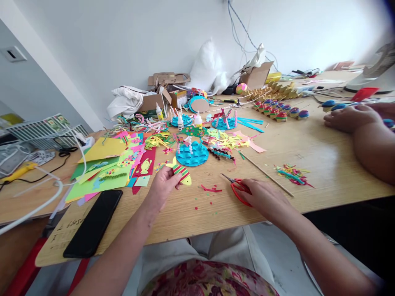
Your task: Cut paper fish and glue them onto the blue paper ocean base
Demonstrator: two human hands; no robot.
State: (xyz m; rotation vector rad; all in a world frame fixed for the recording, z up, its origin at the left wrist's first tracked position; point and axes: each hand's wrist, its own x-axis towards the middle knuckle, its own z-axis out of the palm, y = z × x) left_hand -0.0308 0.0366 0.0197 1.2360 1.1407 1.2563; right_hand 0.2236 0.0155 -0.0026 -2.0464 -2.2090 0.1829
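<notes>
My left hand [165, 181] pinches a yellow paper fish [182, 174] with red and green stripes, held just above the table. My right hand [261, 193] is closed around the red handles of a pair of scissors [237, 188], their blades pointing left and slightly apart. Between my hands lie red paper strips [211, 189] and tiny red and green scraps. Behind the fish stands a round blue painted base [191, 154] with pink twisted stems on it. A thin wooden stick [267, 174] lies beyond my right hand.
Coloured paper sheets [101, 170] and a black phone [94, 222] are at left. Glue bottles [198, 120], yellow paper shreds [226, 139] and painted egg-carton pieces [277, 111] sit farther back. Another person's hand [353, 117] works at right, near a small pile of coloured trimmings [291, 174].
</notes>
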